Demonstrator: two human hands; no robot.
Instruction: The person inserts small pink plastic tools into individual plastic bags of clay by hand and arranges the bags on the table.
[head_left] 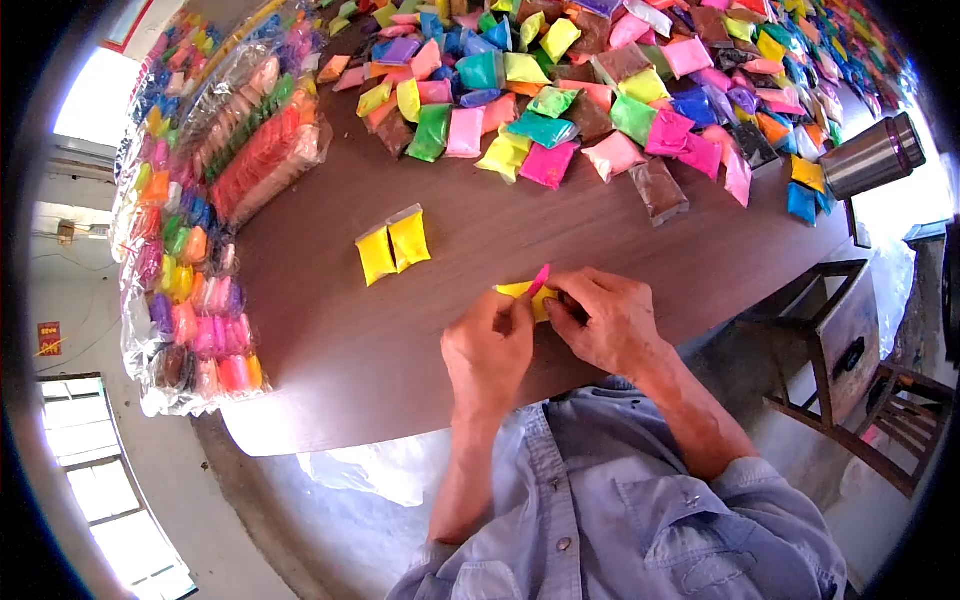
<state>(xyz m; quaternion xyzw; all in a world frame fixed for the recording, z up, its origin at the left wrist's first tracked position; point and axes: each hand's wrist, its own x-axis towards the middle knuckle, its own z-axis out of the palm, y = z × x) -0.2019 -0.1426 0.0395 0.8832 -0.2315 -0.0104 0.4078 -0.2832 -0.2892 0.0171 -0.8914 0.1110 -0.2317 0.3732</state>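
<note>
Near the table's front edge, my left hand (488,345) is closed, thumb and forefinger pinching the left side of a small yellow packet (513,290). My right hand (608,318) is closed too, its fingertips pinched at the packet's right side. A narrow bright pink piece (540,280) stands up between the two hands, against the yellow packet; what it is, and which hand has it, I cannot make out. Most of the packet is hidden by my fingers. Farther up the table, two yellow packets (408,240) with clear edges lie side by side.
A big heap of many-coloured packets (550,115) covers the far side of the brown table (330,330). Clear bags of bundled packets (265,150) line the left edge. A metal flask (872,157) lies tilted at the right. Wooden stools (840,340) stand below on the right.
</note>
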